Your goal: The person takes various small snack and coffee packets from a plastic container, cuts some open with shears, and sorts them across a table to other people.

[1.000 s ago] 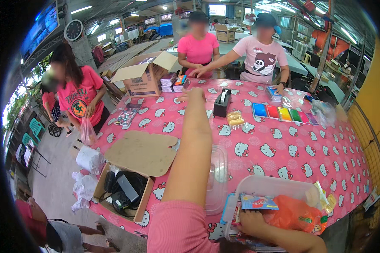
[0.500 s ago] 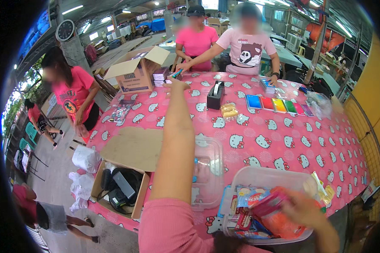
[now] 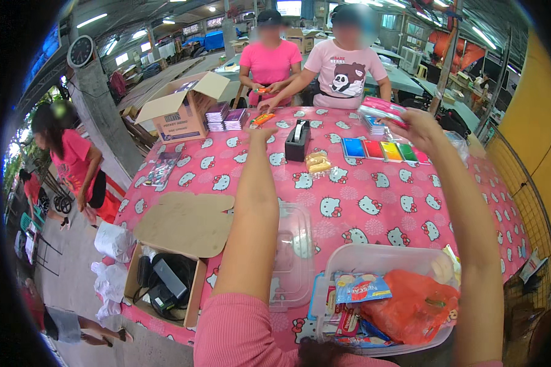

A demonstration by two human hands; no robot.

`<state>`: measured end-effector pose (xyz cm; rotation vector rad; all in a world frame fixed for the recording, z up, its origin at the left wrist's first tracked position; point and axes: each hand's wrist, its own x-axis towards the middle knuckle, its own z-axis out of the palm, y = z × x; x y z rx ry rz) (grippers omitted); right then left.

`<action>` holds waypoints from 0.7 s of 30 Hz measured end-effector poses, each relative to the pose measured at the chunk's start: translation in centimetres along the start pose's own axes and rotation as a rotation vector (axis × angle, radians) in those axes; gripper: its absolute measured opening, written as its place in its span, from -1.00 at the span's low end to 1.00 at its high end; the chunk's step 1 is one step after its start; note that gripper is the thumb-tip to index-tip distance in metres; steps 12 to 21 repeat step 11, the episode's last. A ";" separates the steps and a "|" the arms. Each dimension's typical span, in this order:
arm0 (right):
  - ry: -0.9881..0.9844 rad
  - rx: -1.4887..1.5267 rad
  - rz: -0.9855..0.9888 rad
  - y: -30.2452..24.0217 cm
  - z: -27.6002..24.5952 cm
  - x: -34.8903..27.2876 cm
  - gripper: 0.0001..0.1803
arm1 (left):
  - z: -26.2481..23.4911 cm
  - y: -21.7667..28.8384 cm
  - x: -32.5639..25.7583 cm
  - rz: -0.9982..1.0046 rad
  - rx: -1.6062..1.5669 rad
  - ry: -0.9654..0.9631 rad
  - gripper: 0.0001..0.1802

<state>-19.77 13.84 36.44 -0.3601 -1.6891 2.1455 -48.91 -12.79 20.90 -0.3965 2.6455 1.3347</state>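
My left arm reaches across the table, and my left hand (image 3: pixel 259 133) has a small orange packet (image 3: pixel 263 119) at its fingers. Right beside the packet is the hand (image 3: pixel 267 104) of a person in a light pink shirt. Raised at the right, my right hand (image 3: pixel 419 127) grips a pink-and-white packet (image 3: pixel 382 110) above a stack of small packs. Below it is a clear plastic bin (image 3: pixel 373 254) holding a blue packet (image 3: pixel 362 288), a red-orange plastic bag (image 3: pixel 410 309) and several small packets. The fingertips of my left hand are partly hidden.
A black tape dispenser (image 3: pixel 297 142), a bundle of yellowish items (image 3: pixel 318 163) and a row of coloured packs (image 3: pixel 373 149) lie mid-table. An open carton (image 3: pixel 180 119) stands far left, and a box of electronics (image 3: pixel 193 306) near left. Beside it lies a clear lid (image 3: pixel 294 244).
My right hand has risen from the bin, carrying the pink-and-white packet forward. An orange packet now shows at my left hand, where a bluish item was. The far person now handles a small orange item.
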 end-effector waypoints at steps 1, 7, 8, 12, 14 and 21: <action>-0.002 0.026 0.012 0.7 -0.1 2.2 -0.71 | 0.7 0.1 -0.2 -0.002 -0.008 -0.014 0.33; 0.229 -0.141 -0.045 3.9 3.7 6.9 -0.63 | 1.4 -1.5 0.0 -0.069 -0.037 -0.025 0.28; 0.239 -0.122 -0.014 4.5 3.7 7.7 -0.68 | 1.4 -1.6 0.1 -0.076 -0.039 -0.017 0.27; 0.334 -0.100 0.004 5.7 3.6 9.3 -0.80 | 1.5 -1.5 0.5 -0.094 -0.048 -0.026 0.23; 0.334 -0.100 0.004 5.7 3.6 9.3 -0.80 | 1.5 -1.5 0.5 -0.094 -0.048 -0.026 0.23; 0.334 -0.100 0.004 5.7 3.6 9.3 -0.80 | 1.5 -1.5 0.5 -0.094 -0.048 -0.026 0.23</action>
